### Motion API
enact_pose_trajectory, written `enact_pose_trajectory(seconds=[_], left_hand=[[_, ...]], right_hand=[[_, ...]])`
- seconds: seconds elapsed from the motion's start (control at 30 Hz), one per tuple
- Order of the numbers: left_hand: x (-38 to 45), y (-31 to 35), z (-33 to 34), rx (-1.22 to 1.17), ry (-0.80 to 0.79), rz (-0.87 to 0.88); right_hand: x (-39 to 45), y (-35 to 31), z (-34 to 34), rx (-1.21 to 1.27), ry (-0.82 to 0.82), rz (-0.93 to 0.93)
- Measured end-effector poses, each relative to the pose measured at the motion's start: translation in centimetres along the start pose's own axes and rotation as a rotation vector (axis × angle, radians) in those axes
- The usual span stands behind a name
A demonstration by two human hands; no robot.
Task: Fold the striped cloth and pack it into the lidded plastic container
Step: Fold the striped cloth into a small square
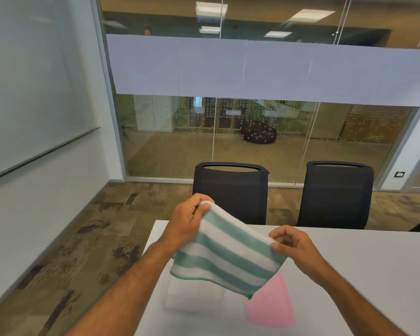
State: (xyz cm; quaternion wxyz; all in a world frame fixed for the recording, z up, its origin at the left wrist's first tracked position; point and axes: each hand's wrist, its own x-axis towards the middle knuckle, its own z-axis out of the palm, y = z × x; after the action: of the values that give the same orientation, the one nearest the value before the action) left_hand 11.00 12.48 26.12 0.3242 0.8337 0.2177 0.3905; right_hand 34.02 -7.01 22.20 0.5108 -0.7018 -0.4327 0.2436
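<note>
A green-and-white striped cloth [228,253] hangs in the air above the white table [361,275], stretched between both hands. My left hand [188,224] pinches its upper left corner, raised higher. My right hand [294,246] pinches the upper right corner, lower and nearer. The cloth looks doubled over, its green-hemmed bottom edge drooping. Under it on the table lies a clear plastic container [194,299], blurred and partly hidden by the cloth. Whether its lid is on I cannot tell.
A pink cloth [272,306] lies flat on the table to the right of the container. Two black office chairs [230,190] [337,192] stand at the table's far side. The table's left edge drops to patterned floor; a glass wall stands behind.
</note>
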Motion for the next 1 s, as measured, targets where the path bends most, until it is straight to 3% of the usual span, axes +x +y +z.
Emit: enact_pose_trajectory(seconds=[0.13,0.23,0.33,0.43,0.63,0.8,1.0], left_hand=[[0.6,1.4,0.9,0.153,-0.278,0.212],[0.1,2.7,1.9,0.244,-0.415,0.253],[-0.6,3.2,2.5,0.227,-0.409,0.229],[-1.4,2.9,1.8,0.155,-0.379,0.116],[-3.7,-0.5,-1.5,0.21,-0.495,-0.014],[-4.4,-1.6,-2.6,0.107,-0.35,-0.034],[-4.1,-0.8,-2.8,0.023,-0.247,0.069]], right_hand=[[-0.1,-0.9,1.6,-0.135,-0.077,-0.044],[-0.4,-2.6,4.3,-0.066,-0.147,-0.099],[-0.7,-3.9,6.9,-0.009,-0.164,-0.156],[-1.0,-4.3,8.0,-0.048,-0.058,-0.205],[-1.0,-4.1,6.5,0.03,0.027,-0.189],[-1.0,-4.3,5.3,0.081,-0.005,-0.129],[-1.2,-5.5,4.4,-0.077,-0.106,-0.233]])
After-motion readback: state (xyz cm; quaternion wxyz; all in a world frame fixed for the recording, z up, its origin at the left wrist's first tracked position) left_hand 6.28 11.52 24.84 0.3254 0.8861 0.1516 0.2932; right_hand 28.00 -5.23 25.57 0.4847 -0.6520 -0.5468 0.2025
